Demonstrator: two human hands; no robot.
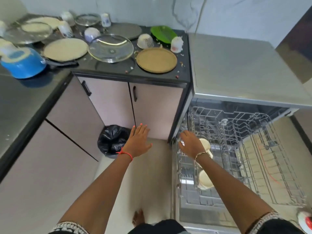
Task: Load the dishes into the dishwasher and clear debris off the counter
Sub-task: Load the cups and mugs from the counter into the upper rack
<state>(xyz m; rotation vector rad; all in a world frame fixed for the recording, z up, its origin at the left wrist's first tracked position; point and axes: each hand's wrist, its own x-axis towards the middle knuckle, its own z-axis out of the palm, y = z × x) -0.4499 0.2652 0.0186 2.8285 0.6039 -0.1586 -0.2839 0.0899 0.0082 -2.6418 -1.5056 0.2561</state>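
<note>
The dishwasher point(236, 68) stands open at the right with its wire rack point(253, 149) pulled out. Two cream cups point(205, 180) lie in the rack's left side. My right hand point(191, 145) reaches over the rack's left edge beside the upper cup; its fingertips are blurred, so any grip is unclear. My left hand point(139, 141) hovers flat with spread fingers before the cabinet door, holding nothing. On the dark counter point(104, 69) lie a brown plate point(156, 60), a glass plate point(111, 48), a beige plate point(65, 49), a green leaf-shaped plate point(163, 33), several overturned cups point(145, 41) and crumbs point(181, 64).
A bin lined with a black bag point(113, 141) stands on the floor in the cabinet corner, left of my left hand. A blue container point(22, 62) sits on the left counter. More plates and cups crowd the back left. My bare foot point(138, 217) is on the pale floor.
</note>
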